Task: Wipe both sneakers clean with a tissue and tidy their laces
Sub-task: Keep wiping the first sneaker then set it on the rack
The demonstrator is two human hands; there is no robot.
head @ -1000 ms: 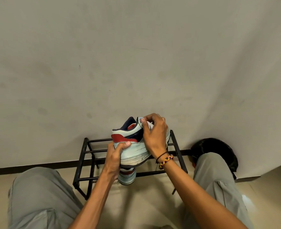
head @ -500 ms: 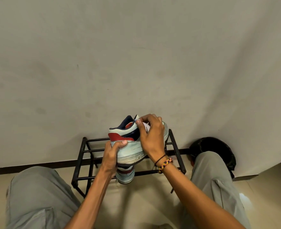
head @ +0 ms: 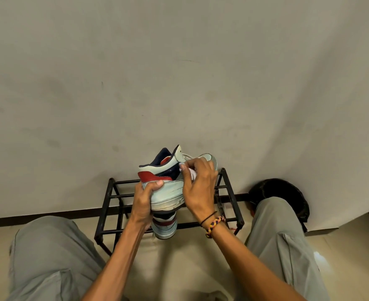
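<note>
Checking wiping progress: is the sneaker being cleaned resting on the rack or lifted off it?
Lifted: the left hand grips the held sneaker at its heel, above the rack.

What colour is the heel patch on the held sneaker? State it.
Red heel patch, head view.

a plain grey wall (head: 179, 72) meets a cream tiled floor (head: 190, 263), with a black metal rack (head: 114, 205) against it.
</note>
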